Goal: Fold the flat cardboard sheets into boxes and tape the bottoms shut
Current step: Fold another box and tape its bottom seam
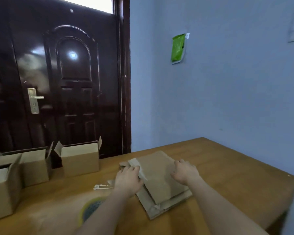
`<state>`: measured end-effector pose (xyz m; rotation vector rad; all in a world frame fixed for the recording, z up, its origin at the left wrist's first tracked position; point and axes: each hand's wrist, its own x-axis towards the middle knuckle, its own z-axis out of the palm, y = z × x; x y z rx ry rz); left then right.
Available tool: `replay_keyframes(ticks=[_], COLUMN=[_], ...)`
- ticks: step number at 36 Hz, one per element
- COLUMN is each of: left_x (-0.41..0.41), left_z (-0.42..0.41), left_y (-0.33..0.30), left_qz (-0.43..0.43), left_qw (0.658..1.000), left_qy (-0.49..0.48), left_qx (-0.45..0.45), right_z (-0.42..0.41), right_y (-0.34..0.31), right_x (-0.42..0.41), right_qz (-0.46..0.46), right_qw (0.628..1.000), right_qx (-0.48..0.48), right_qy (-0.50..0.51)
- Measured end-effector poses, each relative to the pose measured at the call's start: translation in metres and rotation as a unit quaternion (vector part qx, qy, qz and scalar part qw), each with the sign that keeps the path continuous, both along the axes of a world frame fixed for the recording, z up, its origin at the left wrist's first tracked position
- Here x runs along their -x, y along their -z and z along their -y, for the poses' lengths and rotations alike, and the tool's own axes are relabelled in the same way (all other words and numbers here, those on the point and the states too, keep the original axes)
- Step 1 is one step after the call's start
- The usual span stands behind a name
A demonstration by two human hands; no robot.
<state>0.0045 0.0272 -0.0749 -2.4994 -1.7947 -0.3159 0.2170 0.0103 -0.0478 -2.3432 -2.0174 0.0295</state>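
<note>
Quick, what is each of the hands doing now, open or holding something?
Left hand: grips the left edge of the top flat cardboard sheet.
Right hand: open, fingers resting on the same sheet.

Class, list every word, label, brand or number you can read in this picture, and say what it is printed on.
None can be read.
Green packet on the wall: any print is too blurred.
White tag beside it: too small.
Folded boxes and flat cardboard sheets: no print shows.

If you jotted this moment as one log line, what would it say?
stage: picking up sheet | left hand: grips edge of top flat brown cardboard sheet | right hand: rests on it | stack on wooden table | folded boxes: table's left
</note>
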Motion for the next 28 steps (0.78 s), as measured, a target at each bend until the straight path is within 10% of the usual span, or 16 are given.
replay_keyframes(ticks=[17,22,28], left_x=[-0.019,-0.023,-0.026], left_z=[-0.011,-0.010,-0.008], left_y=[0.021,0.012,-0.013], left_qz=[0.071,0.257,0.524], left_qw=[0.996,0.961,0.843], left_qy=[-0.001,-0.066,-0.066], left_qx=[0.062,0.077,0.103], right_z=[-0.019,-0.016,-0.015], right_y=[0.040,0.032,0.017], right_x=[-0.025,-0.019,-0.006], right_qz=[-0.235,-0.306,-0.458], right_qw=[0.963,0.939,0.863], right_qx=[0.037,-0.018,-0.121], right_qy=[0.129,0.158,0.177])
